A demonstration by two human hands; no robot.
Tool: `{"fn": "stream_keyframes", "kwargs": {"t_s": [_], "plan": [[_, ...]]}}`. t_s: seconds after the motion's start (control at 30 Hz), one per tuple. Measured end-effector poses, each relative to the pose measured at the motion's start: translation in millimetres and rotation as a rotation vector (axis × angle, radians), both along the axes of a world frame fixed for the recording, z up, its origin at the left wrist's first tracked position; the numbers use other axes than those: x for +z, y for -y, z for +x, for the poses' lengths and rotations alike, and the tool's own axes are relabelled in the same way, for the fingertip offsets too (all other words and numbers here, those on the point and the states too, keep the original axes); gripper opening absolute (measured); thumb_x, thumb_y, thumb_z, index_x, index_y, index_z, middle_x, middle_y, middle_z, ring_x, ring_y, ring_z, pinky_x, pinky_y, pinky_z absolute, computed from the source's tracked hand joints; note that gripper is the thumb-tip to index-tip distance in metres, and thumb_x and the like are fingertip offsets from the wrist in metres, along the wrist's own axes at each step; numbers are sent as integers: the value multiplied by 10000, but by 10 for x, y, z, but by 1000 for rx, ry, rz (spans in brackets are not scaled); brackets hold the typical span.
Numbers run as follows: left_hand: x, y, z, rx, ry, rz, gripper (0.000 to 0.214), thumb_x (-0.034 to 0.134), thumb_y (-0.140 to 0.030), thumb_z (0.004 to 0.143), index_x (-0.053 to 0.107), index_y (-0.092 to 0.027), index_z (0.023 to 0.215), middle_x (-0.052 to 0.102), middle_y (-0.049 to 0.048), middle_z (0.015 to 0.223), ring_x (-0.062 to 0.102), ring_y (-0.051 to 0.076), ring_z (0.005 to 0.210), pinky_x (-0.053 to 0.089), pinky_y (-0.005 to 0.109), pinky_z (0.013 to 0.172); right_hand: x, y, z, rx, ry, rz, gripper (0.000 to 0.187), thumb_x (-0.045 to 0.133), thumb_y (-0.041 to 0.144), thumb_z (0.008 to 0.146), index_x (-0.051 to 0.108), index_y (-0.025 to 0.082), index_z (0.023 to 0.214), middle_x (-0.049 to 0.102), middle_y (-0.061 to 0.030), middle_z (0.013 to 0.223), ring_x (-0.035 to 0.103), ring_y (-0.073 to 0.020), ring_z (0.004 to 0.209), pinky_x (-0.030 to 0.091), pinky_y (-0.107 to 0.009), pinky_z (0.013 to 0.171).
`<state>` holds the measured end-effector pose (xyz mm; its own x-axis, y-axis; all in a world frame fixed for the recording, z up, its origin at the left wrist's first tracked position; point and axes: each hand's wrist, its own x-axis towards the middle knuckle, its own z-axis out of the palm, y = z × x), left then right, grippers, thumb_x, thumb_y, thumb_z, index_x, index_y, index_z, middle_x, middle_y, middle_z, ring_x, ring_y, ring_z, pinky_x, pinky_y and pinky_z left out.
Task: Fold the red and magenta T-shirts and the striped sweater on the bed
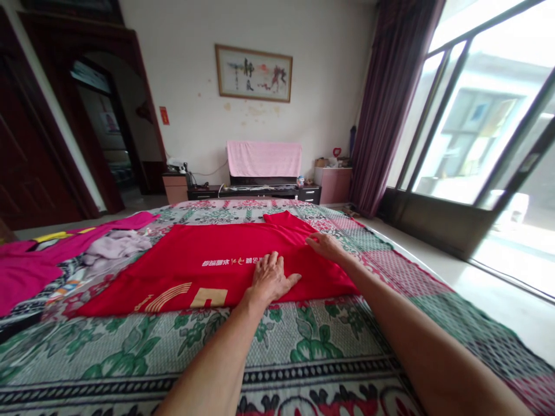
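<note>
A red T-shirt [243, 240] lies spread on the patterned bedspread, its near edge running almost straight. White lettering and gold printing show on its front, and a sleeve piece sticks out at the far right. My left hand [269, 278] rests on the middle of the shirt beside the lettering, palm down, with its thumb stretched out to the right. Farther right, near the sleeve, my right hand [327, 247] lies on the cloth with fingers pointing left. Its fingertips touch the fabric, and no lifted fold shows between them.
Green and red flowers cover the bedspread [303, 341]. At the left lies a pile of clothes with a magenta garment [30, 266] and a pale lilac one [115, 249]. Beyond the bed stands a low cabinet [309, 193] under a pink cloth [264, 158]. Glass doors [468, 121] are at the right.
</note>
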<state>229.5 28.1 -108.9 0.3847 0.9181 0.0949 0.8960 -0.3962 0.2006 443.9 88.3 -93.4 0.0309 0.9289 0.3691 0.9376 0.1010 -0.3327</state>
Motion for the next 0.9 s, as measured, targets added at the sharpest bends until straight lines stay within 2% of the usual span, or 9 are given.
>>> {"fn": "stream_keyframes", "kwargs": {"t_s": [0.1, 0.2, 0.33, 0.5, 0.67, 0.77, 0.9], "plan": [[5, 4, 1, 3, -1, 2, 822, 241, -675, 838, 364, -103, 1415, 239, 156, 1527, 227, 328, 1390, 201, 468, 1123, -24, -20, 1, 119, -164, 18, 265, 559, 281, 765, 722, 190, 952, 720, -44, 757, 644, -180, 684, 478, -251, 646], [8, 10, 0, 1, 0, 13, 812, 245, -677, 837, 376, -113, 1407, 245, 152, 1525, 231, 321, 1390, 202, 463, 1121, -52, -34, 16, 217, -306, 32, 317, 529, 162, 699, 727, 184, 946, 727, -23, 801, 641, -157, 701, 494, -231, 658], [5, 20, -1, -8, 22, 22, 809, 251, -667, 841, 393, -95, 1395, 248, 160, 1523, 238, 329, 1384, 211, 469, 1114, -88, -50, 19, 225, -346, 57, 397, 478, 126, 696, 710, 183, 1012, 728, -6, 813, 647, -151, 712, 511, -241, 689], [4, 23, 2, -7, 24, 20, 810, 265, -659, 842, 384, -83, 1397, 248, 171, 1520, 232, 332, 1387, 207, 481, 1113, -128, -60, 25, 146, -221, 109, 436, 501, 103, 721, 659, 219, 1110, 715, -26, 1005, 652, -180, 913, 494, -294, 859], [15, 29, 9, 1, 28, 9, 804, 279, -656, 838, 383, -86, 1397, 265, 168, 1514, 245, 329, 1382, 206, 477, 1113, -133, -37, -6, 115, 0, 202, 492, 563, 141, 712, 598, 160, 1203, 638, -129, 1172, 613, -237, 1023, 472, -339, 909], [11, 25, 13, 5, 36, 11, 807, 282, -661, 834, 387, -89, 1394, 271, 163, 1513, 243, 329, 1382, 201, 478, 1116, -123, -4, -89, 217, 27, 254, 380, 504, 143, 757, 645, 172, 1108, 665, -106, 1102, 619, -217, 993, 468, -335, 902], [-2, 10, 0, 4, 51, 4, 843, 273, -675, 825, 364, -71, 1406, 254, 175, 1517, 239, 338, 1380, 197, 479, 1119, -157, 66, -200, 440, 91, 175, 286, 479, 159, 795, 666, 180, 1010, 680, -81, 1040, 619, -190, 963, 459, -315, 893]]}}
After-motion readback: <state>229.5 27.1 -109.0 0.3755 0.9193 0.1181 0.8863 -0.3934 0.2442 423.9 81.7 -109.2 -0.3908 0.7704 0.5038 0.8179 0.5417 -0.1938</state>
